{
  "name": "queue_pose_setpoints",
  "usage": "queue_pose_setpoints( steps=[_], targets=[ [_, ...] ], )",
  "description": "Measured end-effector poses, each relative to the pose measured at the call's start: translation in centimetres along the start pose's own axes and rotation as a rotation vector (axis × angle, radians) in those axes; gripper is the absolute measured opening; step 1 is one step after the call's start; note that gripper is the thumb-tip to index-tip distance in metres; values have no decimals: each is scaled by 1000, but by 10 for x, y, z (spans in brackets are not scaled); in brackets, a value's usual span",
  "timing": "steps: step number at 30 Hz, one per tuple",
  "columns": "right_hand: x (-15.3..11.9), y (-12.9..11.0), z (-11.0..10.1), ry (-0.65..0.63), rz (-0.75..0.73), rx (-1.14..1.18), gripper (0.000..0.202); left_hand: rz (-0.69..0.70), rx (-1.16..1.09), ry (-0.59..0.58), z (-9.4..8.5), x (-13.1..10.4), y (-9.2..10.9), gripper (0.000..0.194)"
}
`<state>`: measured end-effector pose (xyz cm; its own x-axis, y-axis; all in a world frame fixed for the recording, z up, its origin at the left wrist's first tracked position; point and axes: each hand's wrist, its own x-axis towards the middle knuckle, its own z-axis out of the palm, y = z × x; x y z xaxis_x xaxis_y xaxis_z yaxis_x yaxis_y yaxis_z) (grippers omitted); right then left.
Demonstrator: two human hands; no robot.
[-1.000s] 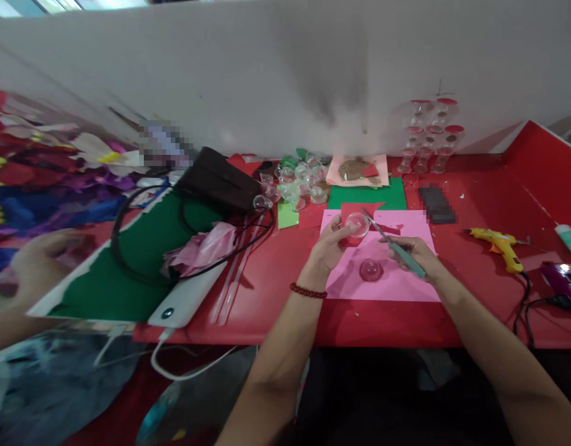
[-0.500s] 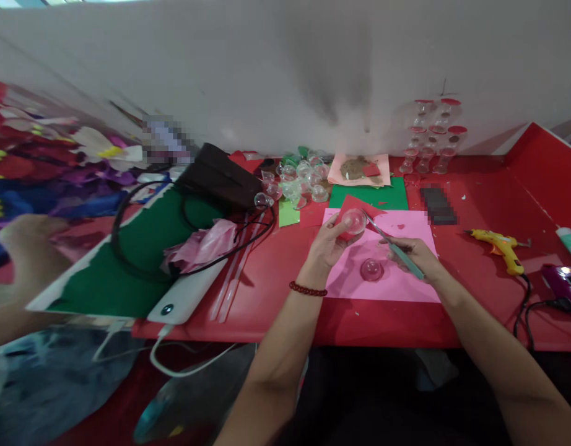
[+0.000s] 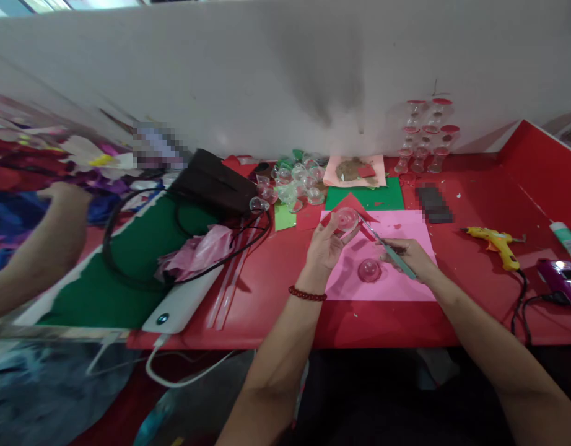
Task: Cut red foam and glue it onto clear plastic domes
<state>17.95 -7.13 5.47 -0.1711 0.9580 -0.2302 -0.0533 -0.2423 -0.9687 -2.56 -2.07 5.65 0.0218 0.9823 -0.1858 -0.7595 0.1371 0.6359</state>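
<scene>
My left hand [image 3: 323, 246] is closed on a clear plastic dome [image 3: 347, 218], holding it against a piece of red paper [image 3: 350, 201]. In my right hand [image 3: 414, 255] is a utility knife [image 3: 401, 261] with a teal handle. Its thin metal blade reaches to the red paper, just right of the dome's rim; whether it touches the rim I cannot tell. Below both hands a second clear dome [image 3: 369, 271], with red at its base, lies on a pink sheet [image 3: 406, 291].
Behind are clear plastic cups [image 3: 297, 183], a green sheet [image 3: 394, 192] and stacked hourglass shapes [image 3: 420, 145]. A yellow glue gun [image 3: 496, 241] with a cord lies right. Left are a white power bank [image 3: 183, 303], a black cable [image 3: 202, 282] and another person's arm [image 3: 48, 241].
My left hand and the dome have shifted slightly left, and the dome looks more tilted. The knife remains at the paper. Another person's arm at far left has moved up and right.
</scene>
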Motion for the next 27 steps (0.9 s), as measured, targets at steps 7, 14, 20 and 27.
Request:
queue_pose_setpoints(
  steps=[7, 14, 20, 27],
  targets=[
    [1, 3, 3, 57, -62, -11, 49, -5, -1, -44, 1, -2, 0, 22],
    [-1, -1, 2, 22, -4, 42, 54, -63, 20, -72, 6, -6, -1, 19],
    [0, 3, -3, -106, -66, 144, 41, -165, 81, -98, 10, -9, -15, 20],
    [2, 5, -4, -104, -66, 180, 38, -171, 101, -105, 13, -12, -19, 19]
  ],
)
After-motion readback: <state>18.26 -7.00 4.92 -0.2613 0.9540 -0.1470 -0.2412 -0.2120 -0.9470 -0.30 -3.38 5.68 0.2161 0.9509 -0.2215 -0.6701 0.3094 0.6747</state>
